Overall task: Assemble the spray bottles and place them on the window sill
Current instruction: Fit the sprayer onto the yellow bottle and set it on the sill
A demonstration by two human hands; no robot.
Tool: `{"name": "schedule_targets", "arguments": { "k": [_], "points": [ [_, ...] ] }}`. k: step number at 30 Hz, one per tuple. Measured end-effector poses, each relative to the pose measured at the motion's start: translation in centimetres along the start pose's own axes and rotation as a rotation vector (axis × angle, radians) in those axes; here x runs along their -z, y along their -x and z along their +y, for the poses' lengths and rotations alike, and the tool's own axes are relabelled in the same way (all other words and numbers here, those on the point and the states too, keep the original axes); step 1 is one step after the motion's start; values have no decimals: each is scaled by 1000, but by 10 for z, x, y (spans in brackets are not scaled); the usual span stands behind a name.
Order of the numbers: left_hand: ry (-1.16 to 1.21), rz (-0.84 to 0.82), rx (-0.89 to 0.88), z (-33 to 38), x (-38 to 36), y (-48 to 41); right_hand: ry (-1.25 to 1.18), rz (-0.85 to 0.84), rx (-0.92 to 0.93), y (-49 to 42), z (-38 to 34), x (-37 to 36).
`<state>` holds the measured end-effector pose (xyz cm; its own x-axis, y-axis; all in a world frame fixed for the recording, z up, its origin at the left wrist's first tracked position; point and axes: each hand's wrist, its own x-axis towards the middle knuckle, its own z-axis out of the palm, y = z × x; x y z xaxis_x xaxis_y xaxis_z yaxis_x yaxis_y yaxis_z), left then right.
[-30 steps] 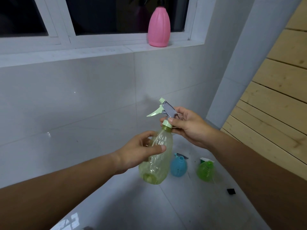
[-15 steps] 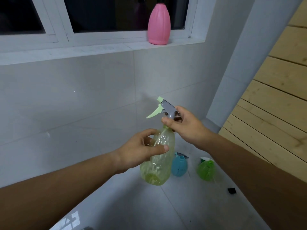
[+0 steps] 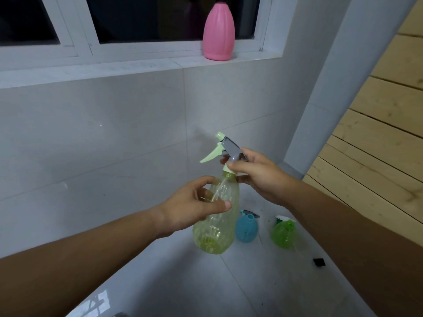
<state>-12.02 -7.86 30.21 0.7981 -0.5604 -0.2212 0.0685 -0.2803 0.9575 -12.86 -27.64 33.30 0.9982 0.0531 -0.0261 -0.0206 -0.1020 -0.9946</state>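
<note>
Fingers of our left hand (image 3: 190,209) are wrapping the yellow bottle (image 3: 219,234) mid-air; our right hand (image 3: 258,177) is pinching the spray head (image 3: 229,146) at its twelve o'clock. Beyond, the pink bottle (image 3: 219,33) is standing on the sill (image 3: 137,65).

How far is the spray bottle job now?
Done: the pink bottle stands on the window sill. In hand: the left hand holds the yellow bottle, the right hand grips its spray head. Left: the blue bottle and green bottle stand on the floor.
</note>
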Motion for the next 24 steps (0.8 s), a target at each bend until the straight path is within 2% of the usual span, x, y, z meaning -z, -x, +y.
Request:
{"name": "schedule_targets", "arguments": {
  "k": [3, 7, 12, 16, 21, 24],
  "points": [
    [1, 8, -7, 0, 0, 0, -40, -24, 36, 0, 0, 1],
    [-25, -10, -11, 1, -2, 1, 103, 94, 40, 0, 4, -6],
    [-13, 17, -27, 6, 2, -2, -75, -9, 42, -2, -5, 2],
    [-8, 3, -32, 7, -3, -2, 66, 94, 65, -3, -3, -3],
    [8, 35, -47, 8, 1, -4, -85, -24, 58, -2, -10, 3],
    [7, 18, -34, 7, -1, -4, 16, 48, 95, -2, -5, 0]
  ]
}}
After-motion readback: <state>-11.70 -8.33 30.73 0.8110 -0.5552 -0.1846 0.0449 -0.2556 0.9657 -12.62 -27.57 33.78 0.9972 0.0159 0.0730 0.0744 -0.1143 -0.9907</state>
